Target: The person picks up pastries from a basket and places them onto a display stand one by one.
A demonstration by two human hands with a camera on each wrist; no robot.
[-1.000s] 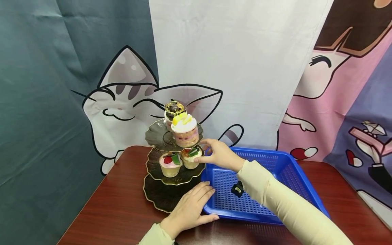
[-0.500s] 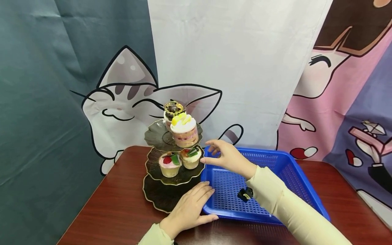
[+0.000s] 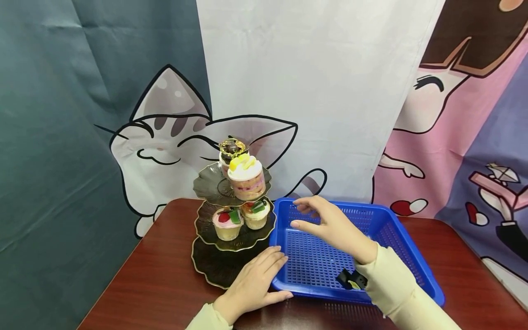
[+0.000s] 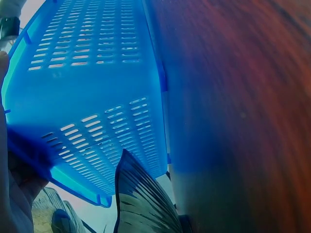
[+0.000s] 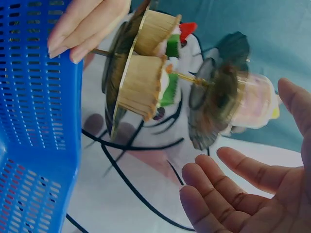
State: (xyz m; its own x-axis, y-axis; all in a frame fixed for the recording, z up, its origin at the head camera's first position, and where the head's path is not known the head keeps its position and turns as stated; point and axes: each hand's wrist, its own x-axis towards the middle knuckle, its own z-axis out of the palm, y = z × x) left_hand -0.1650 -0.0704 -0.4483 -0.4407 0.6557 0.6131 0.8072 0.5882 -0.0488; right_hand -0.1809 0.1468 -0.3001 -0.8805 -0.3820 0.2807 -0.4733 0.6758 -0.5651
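My left hand (image 3: 256, 280) rests on the left front corner of a blue plastic basket (image 3: 355, 295), its fingers (image 5: 77, 29) lying over the rim. Over the basket's left part hovers my right hand (image 3: 332, 224), fingers apart and holding nothing. Beside the basket on the left stands a three-tier dark tray stand (image 3: 206, 266) with gold edges. Its top tier carries a layered cream cake cup (image 3: 246, 178) with yellow topping and a chocolate-topped cup (image 3: 232, 149). On the middle tier sit a pink cupcake (image 3: 228, 223) and a white cupcake (image 3: 256, 214), both with green pieces.
Both stand on a reddish-brown wooden table (image 3: 144, 275). A cloth backdrop (image 3: 313, 82) with a cartoon cat and figure hangs close behind it. A black wrist device (image 3: 351, 278) shows below my right wrist, over the basket.
My right hand has drawn away from the white cupcake, to the right and over the basket, carrying nothing. The left hand has stayed on the basket's corner.
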